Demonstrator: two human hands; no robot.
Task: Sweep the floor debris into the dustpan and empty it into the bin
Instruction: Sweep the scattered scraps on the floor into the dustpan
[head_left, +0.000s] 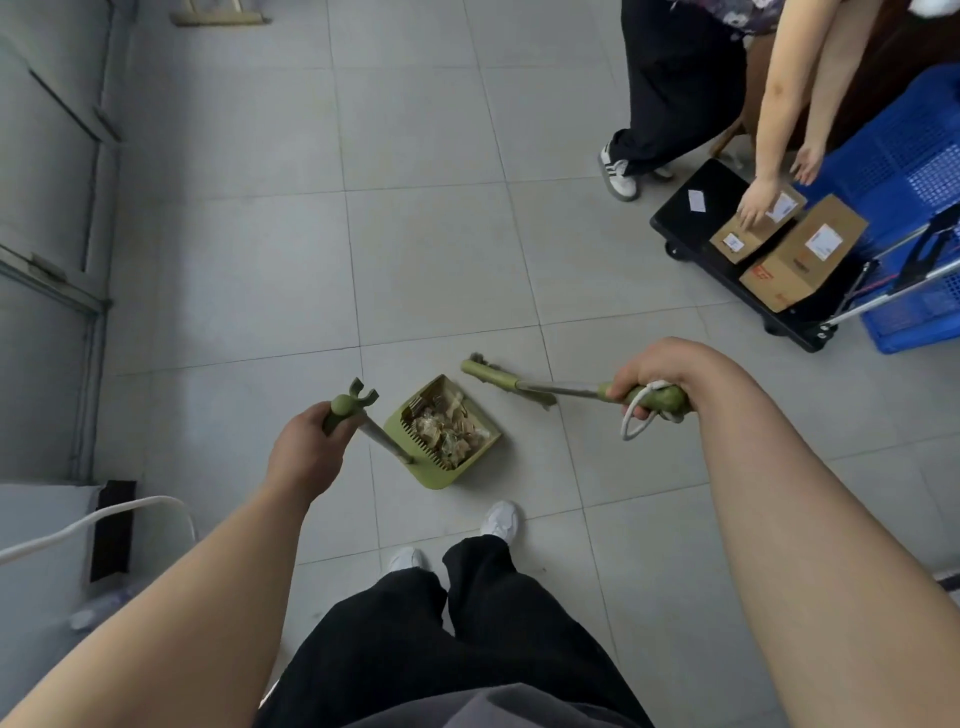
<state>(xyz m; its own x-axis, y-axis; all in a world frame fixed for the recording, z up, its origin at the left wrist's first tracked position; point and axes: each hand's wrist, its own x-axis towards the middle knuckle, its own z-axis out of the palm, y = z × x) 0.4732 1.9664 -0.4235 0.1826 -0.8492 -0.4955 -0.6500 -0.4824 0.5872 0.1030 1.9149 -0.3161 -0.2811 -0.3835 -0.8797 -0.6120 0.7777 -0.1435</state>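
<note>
Clenched left grip round dustpan handle | clenched right grip round broom handle | dustpan on floor, filled with debris | broom head just beside dustpan, to the right.

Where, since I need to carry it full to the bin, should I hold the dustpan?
Grip the green end of its long handle from above, as the left hand does. The handle rises from the rear wall of the dustpan, so debris likely stays put.

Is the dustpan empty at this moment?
No, the green dustpan holds a heap of brownish debris, and the left hand grips its handle.
</note>
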